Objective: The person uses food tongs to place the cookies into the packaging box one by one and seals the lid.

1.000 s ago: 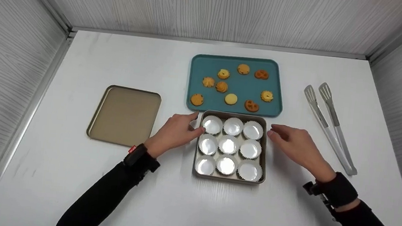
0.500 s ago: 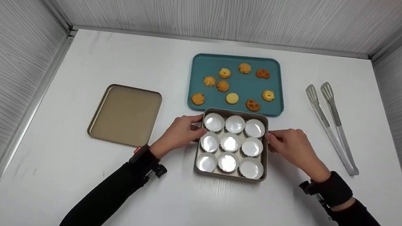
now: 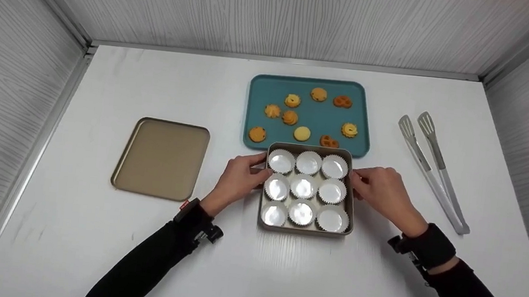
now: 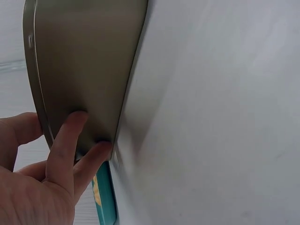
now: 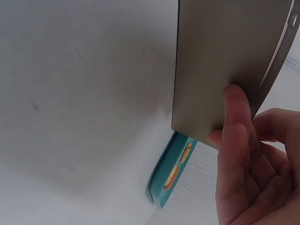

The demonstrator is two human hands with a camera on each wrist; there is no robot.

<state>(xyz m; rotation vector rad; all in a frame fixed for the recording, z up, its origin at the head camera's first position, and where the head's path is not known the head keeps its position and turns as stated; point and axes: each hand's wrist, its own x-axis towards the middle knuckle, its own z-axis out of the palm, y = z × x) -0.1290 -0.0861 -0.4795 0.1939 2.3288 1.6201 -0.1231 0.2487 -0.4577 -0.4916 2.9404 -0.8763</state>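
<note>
A square bronze metal tin (image 3: 307, 231) holds several white fluted paper cups (image 3: 303, 186) in rows, as seen in the head view. My left hand (image 3: 236, 177) grips the tin's left side, thumb at the rim and fingers against the outer wall (image 4: 91, 70). On the opposite side, my right hand (image 3: 383, 193) pinches the right rim, its fingertips on the smooth side wall (image 5: 220, 56). The tin's far edge overlaps the near border of a teal tray (image 3: 251, 101) and part of a pretzel-shaped cookie (image 3: 330, 140).
Several cookies, including a round yellow one (image 3: 302, 133), lie spread on the teal tray. A square bronze lid (image 3: 161, 158) lies on the white table (image 3: 138, 253) at the left. Metal tongs (image 3: 436, 177) with slotted ends lie spread at the right. Grey wood-grain panels (image 3: 287, 15) enclose the table.
Both hands have come in against the tin and now grip its sides. The tin has shifted slightly toward the teal tray, overlapping its near edge. The head view has shifted a little.
</note>
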